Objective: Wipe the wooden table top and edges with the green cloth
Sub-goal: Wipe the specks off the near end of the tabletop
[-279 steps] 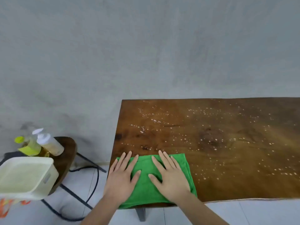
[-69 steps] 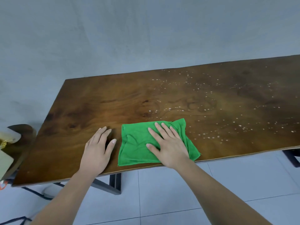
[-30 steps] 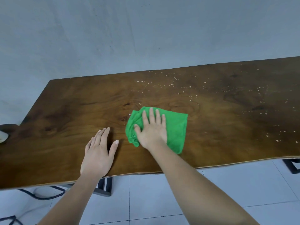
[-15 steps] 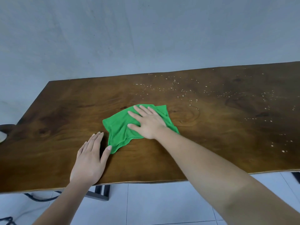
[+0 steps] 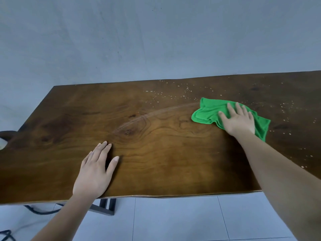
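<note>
The wooden table top point(image 5: 165, 153) fills the middle of the view, dark brown with visible grain. A crumpled green cloth point(image 5: 210, 112) lies on its right half. My right hand point(image 5: 238, 120) presses flat on the cloth, fingers spread and pointing away from me. My left hand point(image 5: 95, 169) rests flat on the bare wood near the front edge, holding nothing. White specks point(image 5: 173, 96) dot the wood behind and to the right of the cloth. A faint curved streak point(image 5: 152, 115) runs across the wood from the centre towards the cloth.
A grey wall point(image 5: 156, 40) stands right behind the table's far edge. Pale floor tiles point(image 5: 173, 220) show below the front edge, with a black metal table leg point(image 5: 106, 206) and a dark cable point(image 5: 40, 210). A dark stool edge point(image 5: 7, 134) peeks in at the left.
My right hand has swept the green cloth from the table's centre to the right, into the speckled area, leaving a curved streak. My left hand stays flat near the front edge.
</note>
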`<state>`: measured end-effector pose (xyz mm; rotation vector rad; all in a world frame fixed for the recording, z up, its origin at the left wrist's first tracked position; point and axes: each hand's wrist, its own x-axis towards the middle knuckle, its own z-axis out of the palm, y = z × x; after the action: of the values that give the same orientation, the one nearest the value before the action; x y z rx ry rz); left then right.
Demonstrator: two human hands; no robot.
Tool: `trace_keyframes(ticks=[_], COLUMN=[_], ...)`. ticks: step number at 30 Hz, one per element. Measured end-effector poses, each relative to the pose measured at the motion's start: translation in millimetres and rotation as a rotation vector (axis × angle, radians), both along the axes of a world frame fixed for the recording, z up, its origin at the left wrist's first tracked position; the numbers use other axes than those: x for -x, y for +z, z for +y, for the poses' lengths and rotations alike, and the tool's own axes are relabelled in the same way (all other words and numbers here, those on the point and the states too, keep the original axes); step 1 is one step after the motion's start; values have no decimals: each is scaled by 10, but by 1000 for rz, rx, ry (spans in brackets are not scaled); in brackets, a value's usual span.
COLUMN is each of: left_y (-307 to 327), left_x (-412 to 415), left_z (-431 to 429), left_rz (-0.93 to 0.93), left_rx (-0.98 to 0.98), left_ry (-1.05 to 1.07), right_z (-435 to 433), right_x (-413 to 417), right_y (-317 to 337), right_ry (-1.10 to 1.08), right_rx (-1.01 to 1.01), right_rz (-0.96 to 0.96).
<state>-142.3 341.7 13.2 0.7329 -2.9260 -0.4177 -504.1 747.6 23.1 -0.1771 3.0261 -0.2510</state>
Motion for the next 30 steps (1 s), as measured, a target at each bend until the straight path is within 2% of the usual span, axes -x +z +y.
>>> trace_keyframes(ticks=[3, 5, 14, 19, 24, 30], left_y=[10, 31, -26, -61, -63, -79], left_x=[-2, -4, -21, -24, -10, -16], left_z=[-2, 8, -35, -46, -59, -70], left_rz=[6, 6, 15, 19, 28, 35], left_rx=[1, 2, 26, 38, 32, 28], left_ry=[1, 4, -20, -27, -37, -34], right_z=[-218, -516, -2327, -3229, -3521, -3027], right_x=[-55, -195, -1595, -1712, -1249, -391], right_y=[-1, 23, 28, -4, 23, 77], right_ry=[-138, -96, 597, 832, 845, 661], right_rx=[-17, -35, -21, -24, -7, -1], right_rz=[-34, -42, -26, -30, -49, -15])
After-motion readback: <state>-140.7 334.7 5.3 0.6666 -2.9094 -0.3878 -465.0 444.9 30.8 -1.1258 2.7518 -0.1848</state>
